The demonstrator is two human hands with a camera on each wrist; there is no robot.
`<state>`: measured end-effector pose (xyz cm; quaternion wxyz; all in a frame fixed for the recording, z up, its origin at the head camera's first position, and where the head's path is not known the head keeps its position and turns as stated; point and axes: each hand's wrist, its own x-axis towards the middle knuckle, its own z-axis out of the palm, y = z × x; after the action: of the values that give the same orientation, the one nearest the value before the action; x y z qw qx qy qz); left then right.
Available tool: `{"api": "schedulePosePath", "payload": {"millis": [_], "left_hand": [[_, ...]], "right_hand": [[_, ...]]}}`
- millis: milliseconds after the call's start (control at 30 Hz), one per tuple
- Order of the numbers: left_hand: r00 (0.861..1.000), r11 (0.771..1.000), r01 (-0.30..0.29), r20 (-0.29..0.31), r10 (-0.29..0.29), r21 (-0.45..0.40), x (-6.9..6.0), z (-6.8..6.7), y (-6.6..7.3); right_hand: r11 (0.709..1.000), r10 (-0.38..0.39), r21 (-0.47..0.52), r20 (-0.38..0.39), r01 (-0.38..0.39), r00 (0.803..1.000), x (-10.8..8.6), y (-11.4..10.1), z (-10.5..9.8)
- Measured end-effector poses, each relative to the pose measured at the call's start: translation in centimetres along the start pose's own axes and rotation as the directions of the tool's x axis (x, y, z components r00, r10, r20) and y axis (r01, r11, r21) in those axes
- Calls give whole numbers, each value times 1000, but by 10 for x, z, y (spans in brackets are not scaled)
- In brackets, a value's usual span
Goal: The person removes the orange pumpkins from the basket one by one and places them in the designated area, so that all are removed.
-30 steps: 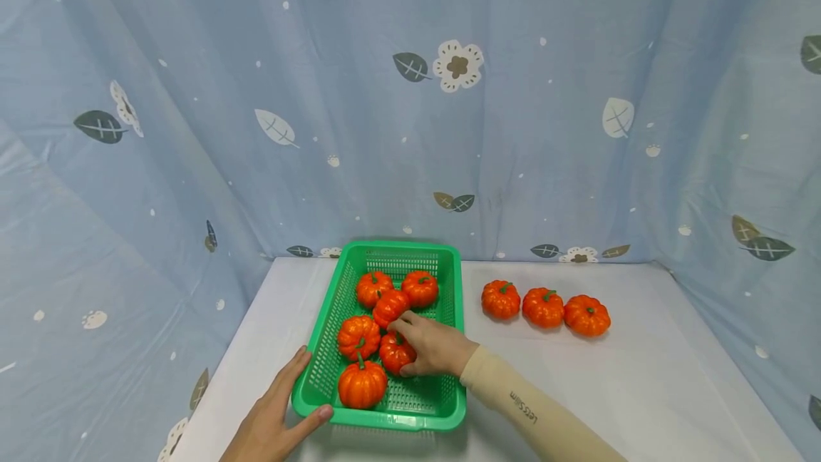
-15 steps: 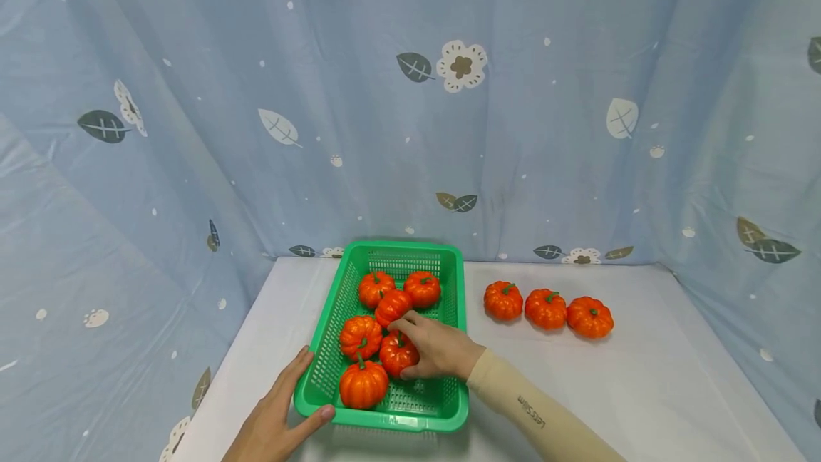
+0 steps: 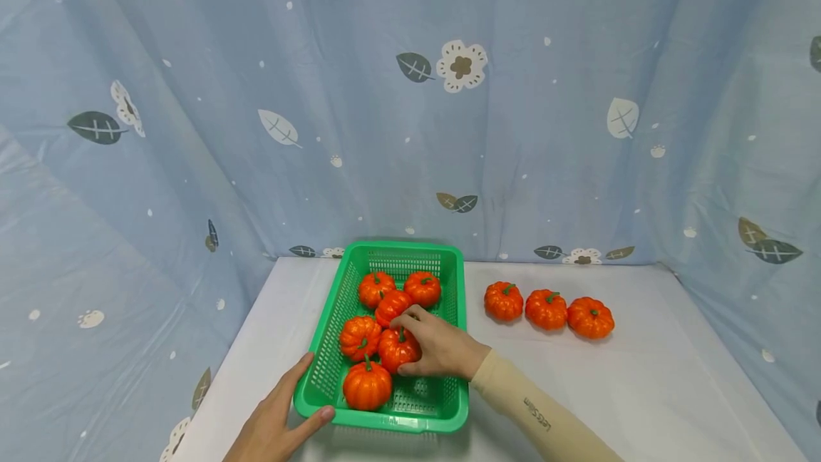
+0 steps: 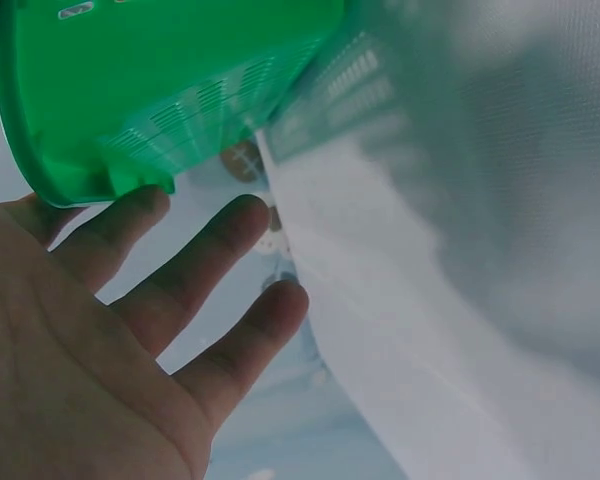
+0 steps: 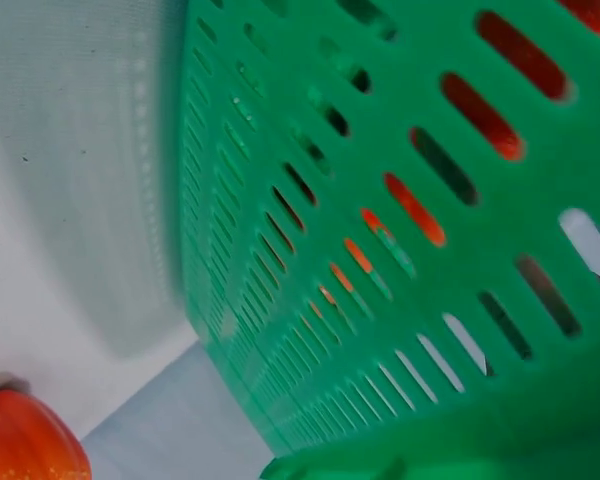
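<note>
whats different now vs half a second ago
The front pumpkin has shifted slightly right in the basket. The held pumpkin, in the right hand, has lifted or tipped slightly; I can't tell which. Left hand, basket and three outside pumpkins stayed put.

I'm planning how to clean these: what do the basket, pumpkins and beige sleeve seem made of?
Green basket: likely moulded plastic, lightly glossy, with regular slots through its walls. Orange pumpkins: shiny, with bright highlights, perhaps plastic or coated foam; the core can't be told. Beige sleeve: probably thin stretch fabric, matte, close-fitting.
</note>
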<state>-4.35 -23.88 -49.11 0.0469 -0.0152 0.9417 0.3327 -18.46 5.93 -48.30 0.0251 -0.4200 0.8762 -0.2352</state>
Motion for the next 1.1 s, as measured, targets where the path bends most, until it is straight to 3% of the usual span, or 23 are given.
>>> {"api": "schedulePosePath", "payload": {"millis": [200,467,667,933,1100], "left_hand": [[996,997,-69,-51,71,36,0,1,-3],[976,984,-156,-141,168,89,0,5,-3],[970,981,-170,-160,183,96,0,6,-3],[964,976,-189,-167,205,108,-1,5,-4],[975,981,-161,-137,176,111,0,3,-1]], "right_hand": [[999,-4,43,-24,5,1000,-6,-4,-12],[996,-38,74,-109,47,993,-17,-9,-29],[994,-60,85,-169,75,984,-29,-12,-41],[995,-27,89,-212,47,977,-46,-15,-56],[994,-44,85,-248,67,968,-57,-17,-66]]}}
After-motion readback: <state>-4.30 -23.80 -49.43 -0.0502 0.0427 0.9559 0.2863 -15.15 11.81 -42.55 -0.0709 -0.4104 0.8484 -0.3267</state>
